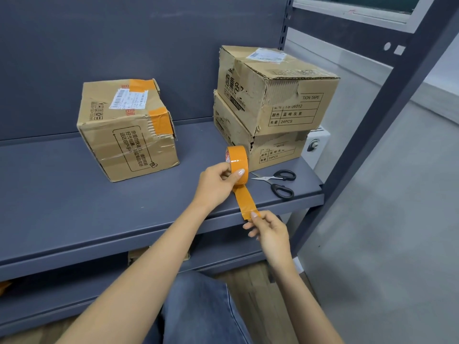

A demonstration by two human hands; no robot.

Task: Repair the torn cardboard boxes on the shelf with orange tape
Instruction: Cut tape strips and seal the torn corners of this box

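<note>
- At the left of the grey shelf (74,170) stands a single cardboard box (128,130), tilted slightly, with a white shipping label on top and printed text on its front face.
- Two orange tape patches (160,120) sit on that box: one over the top rear edge, one wrapped over the upper right corner. Clear tape crosses its front.
- Nearer the middle, the left hand (216,184) grips the orange tape roll (237,165), thumb laid across the outer face and the other fingers curled behind it. The roll is held upright just above the shelf, in front of the stacked boxes.
- A pulled strip of tape (244,198) runs from the bottom of the roll down and to the right, past the shelf's front edge.
- The right hand (269,232) pinches the free end of that strip between thumb and fingertips, below and in front of the shelf edge.
- Right of the roll, black-handled scissors (279,182) lie flat on the shelf, blades partly open and pointing left.
- Behind them, at the shelf's right end, two boxes are stacked: the upper box (275,88) sits skewed on the lower box (258,147). Both show torn, ragged cardboard along their near corners and edges.
- Below, the person's blue jeans (198,311) show between the forearms.
</note>
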